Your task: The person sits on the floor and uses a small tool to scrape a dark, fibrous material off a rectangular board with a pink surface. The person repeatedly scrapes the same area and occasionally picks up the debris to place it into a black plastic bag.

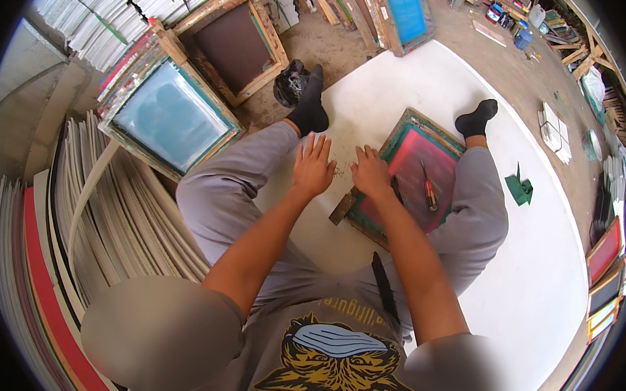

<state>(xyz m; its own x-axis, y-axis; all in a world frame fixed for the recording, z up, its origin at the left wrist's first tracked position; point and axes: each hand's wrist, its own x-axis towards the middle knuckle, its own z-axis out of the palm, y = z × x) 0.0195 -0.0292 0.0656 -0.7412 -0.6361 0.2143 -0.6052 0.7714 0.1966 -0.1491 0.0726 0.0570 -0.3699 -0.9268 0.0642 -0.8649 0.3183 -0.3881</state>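
Observation:
My left hand (313,168) lies palm down over the white sheet (535,278) between my legs, fingers spread, holding nothing. My right hand (369,171), fingers also stretched out and apart, is beside the left edge of a wooden-framed printing screen (408,165) with pink mesh. Small loose bits (339,170) lie between the two hands. On the mesh rests a screwdriver (430,194) with a red handle. A flat brownish piece (340,208) sticks out at the frame's lower left corner; its kind I cannot tell. My right forearm partly hides the frame.
A screen with pale blue mesh (176,114) and one with dark mesh (232,46) lean at the left. Tall stacks of sheets (122,192) stand by my left leg. A black plastic bag (288,84) lies near my left foot, a green scrap (519,188) to the right.

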